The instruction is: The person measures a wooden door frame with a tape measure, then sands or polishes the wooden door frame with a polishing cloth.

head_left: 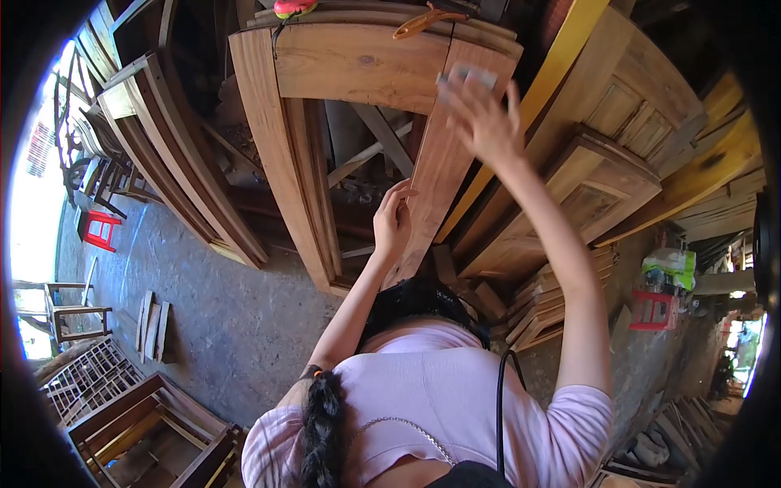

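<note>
An arched wooden frame [358, 61] lies before me, its middle open. My right hand [484, 122] is on the upper part of its right side piece [443, 150], fingers laid over a greyish-white piece of sandpaper [476, 76] that is partly hidden beneath them. My left hand [394, 221] rests lower down, by the inner edge of the same side piece. Its fingers are loosely bent and apart, with nothing in them. On the frame's top edge lies a tool with an orange handle [419, 23]. Beside it sits a pink-and-green object [293, 8] with a dark cord.
Curved wooden frames [175, 154] lean at the left. Panelled wooden doors [594, 191] and a yellow beam [561, 65] stand close on the right. Red plastic stools [100, 231] stand farther off. Wood offcuts [152, 327] and a wooden box frame [154, 431] are on the concrete floor.
</note>
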Demonstrator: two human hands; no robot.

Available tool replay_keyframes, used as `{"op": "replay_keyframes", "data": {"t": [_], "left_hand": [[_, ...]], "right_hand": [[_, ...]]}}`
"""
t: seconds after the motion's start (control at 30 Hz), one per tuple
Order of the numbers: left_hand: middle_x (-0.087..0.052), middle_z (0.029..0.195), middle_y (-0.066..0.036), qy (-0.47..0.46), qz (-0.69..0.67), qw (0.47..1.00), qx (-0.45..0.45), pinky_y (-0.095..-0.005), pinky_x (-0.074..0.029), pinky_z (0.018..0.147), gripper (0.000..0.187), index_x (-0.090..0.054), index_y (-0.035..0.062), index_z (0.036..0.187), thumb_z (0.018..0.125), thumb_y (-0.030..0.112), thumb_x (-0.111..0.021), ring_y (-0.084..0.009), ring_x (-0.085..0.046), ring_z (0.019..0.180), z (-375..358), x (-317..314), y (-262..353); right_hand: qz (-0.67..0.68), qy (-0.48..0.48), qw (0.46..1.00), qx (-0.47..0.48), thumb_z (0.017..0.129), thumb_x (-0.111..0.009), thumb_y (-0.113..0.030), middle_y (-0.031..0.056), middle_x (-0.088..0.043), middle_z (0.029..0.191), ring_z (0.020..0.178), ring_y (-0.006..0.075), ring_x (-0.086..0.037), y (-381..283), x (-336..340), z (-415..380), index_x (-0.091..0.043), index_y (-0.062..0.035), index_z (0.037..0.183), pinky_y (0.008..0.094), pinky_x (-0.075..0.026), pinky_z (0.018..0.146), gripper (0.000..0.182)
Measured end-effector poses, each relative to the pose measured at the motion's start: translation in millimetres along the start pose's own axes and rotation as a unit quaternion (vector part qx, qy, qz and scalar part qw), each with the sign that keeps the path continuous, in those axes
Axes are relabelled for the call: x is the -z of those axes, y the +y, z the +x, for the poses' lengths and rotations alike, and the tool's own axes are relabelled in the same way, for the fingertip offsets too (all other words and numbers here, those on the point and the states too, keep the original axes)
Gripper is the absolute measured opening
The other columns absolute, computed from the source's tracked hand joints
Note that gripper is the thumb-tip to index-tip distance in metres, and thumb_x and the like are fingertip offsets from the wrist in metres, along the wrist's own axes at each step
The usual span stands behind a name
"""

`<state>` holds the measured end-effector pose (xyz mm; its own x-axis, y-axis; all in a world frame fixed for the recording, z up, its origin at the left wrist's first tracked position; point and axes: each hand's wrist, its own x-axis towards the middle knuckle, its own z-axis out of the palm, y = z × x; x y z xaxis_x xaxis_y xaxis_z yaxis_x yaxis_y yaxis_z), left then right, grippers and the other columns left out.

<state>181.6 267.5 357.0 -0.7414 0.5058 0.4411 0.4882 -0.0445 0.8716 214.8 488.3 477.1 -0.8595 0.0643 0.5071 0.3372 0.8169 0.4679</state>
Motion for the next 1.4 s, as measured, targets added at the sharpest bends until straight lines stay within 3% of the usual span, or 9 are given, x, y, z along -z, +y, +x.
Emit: {"op": "replay_keyframes", "data": {"t": [0.13, 0.33, 0.57, 0.77, 0.83, 0.87, 1.07, 1.23, 1.4], "left_hand": [[-0.06, 0.117, -0.009, -0.055, 0.022, 0.998, -0.036, -0.0289, -0.049, 0.062, 0.028, -0.063, 0.006, 0.093, 0.078, -0.01, -0.047, -0.0243, -0.064, 0.074, -0.5, -2.0, 3.2], [-0.06, 0.116, -0.012, -0.062, 0.046, 0.995, -0.064, -0.0339, -0.05, 0.073, 0.03, -0.065, 0.005, 0.092, 0.078, -0.012, -0.044, -0.0295, -0.063, 0.099, 0.4, 2.8, 5.6], [-0.05, 0.131, -0.016, -0.059, 0.111, 0.992, 0.022, -0.0386, -0.05, 0.074, 0.036, -0.061, 0.0103, 0.113, 0.081, 0.001, -0.047, -0.033, -0.064, 0.087, 6.2, -5.5, -41.1], [-0.049, 0.134, -0.016, -0.043, 0.123, 0.99, 0.048, -0.0379, -0.049, 0.072, 0.034, -0.061, 0.0081, 0.113, 0.081, 0.003, -0.05, -0.0301, -0.062, 0.074, -6.5, -2.3, -52.5], [-0.049, 0.134, -0.017, -0.049, 0.124, 0.99, 0.054, -0.0378, -0.049, 0.072, 0.033, -0.062, 0.0078, 0.112, 0.082, 0.003, -0.05, -0.0302, -0.062, 0.075, -6.6, 0.3, -50.6], [-0.049, 0.133, -0.017, -0.061, 0.124, 0.988, 0.065, -0.0376, -0.049, 0.072, 0.032, -0.062, 0.0076, 0.111, 0.082, 0.003, -0.05, -0.0302, -0.062, 0.075, -11.7, 1.0, -49.5], [-0.052, 0.126, -0.021, -0.068, 0.098, 0.988, 0.095, -0.0427, -0.049, 0.082, 0.031, -0.063, 0.007, 0.105, 0.079, 0.001, -0.049, -0.0392, -0.058, 0.101, -20.4, -5.1, -36.3], [-0.049, 0.134, -0.018, -0.078, 0.127, 0.987, 0.059, -0.0375, -0.049, 0.074, 0.036, -0.063, 0.0065, 0.111, 0.079, -0.001, -0.047, -0.0304, -0.063, 0.078, -20.3, -3.0, -45.1], [-0.049, 0.133, -0.018, -0.071, 0.136, 0.987, 0.052, -0.0372, -0.049, 0.076, 0.037, -0.064, 0.0056, 0.109, 0.078, -0.003, -0.046, -0.0307, -0.064, 0.08, -13.8, -4.0, -44.6]], "right_hand": [[0.141, 0.125, 0.981, -0.043, 0.092, -0.03, -0.06, -0.0102, -0.017, 0.154, 0.141, 0.0106, -0.017, 5.2, -4.1, 17.7, -0.015, -0.0351, 0.147, 0.0513, -0.005, 0.114, 0.063], [-0.078, -0.087, 0.968, 0.221, 0.09, -0.028, -0.062, -0.0105, -0.014, 0.155, 0.142, 0.0107, -0.012, -55.1, -41.6, -91.8, -0.015, -0.0342, 0.148, 0.0437, -0.004, 0.116, 0.065], [0.03, 0.087, 0.996, -0.001, 0.095, -0.029, -0.054, -0.0134, -0.016, 0.153, 0.14, 0.0077, -0.018, 30.9, 4.1, 13.0, -0.017, -0.0337, 0.147, 0.0501, -0.007, 0.114, 0.057], [0.192, -0.053, 0.969, 0.149, 0.094, -0.029, -0.055, -0.0125, -0.02, 0.153, 0.14, 0.0103, -0.019, -53.1, -57.8, -101.8, -0.021, -0.0319, 0.147, 0.0428, -0.01, 0.116, 0.058], [-0.091, -0.052, 0.958, 0.266, 0.095, -0.026, -0.055, -0.0126, -0.017, 0.153, 0.141, 0.0096, -0.016, -35.2, -68.4, -94.5, -0.018, -0.033, 0.147, 0.0424, -0.011, 0.116, 0.058], [0.096, -0.003, 0.968, 0.23, 0.096, -0.023, -0.055, -0.0136, -0.013, 0.154, 0.142, 0.0073, -0.011, -17.2, -57.5, -73.9, -0.014, -0.0335, 0.148, 0.042, -0.008, 0.116, 0.057], [0.1, 0.136, 0.986, -0.002, 0.092, -0.033, -0.059, -0.0093, -0.015, 0.155, 0.141, 0.0098, -0.018, 27.0, -18.5, -6.7, -0.015, -0.0305, 0.148, 0.048, -0.009, 0.115, 0.066], [0.148, -0.106, 0.972, 0.147, 0.088, -0.043, -0.057, -0.0091, -0.018, 0.154, 0.14, 0.0087, -0.02, -46.6, -51.5, -125.8, -0.014, -0.0308, 0.149, 0.0453, -0.008, 0.116, 0.072], [0.003, 0.046, 0.981, 0.186, 0.094, -0.025, -0.057, -0.0145, -0.01, 0.154, 0.14, 0.0028, -0.012, 24.8, -45.6, -58.6, -0.009, -0.0366, 0.148, 0.0489, 0.0, 0.115, 0.06]]}}
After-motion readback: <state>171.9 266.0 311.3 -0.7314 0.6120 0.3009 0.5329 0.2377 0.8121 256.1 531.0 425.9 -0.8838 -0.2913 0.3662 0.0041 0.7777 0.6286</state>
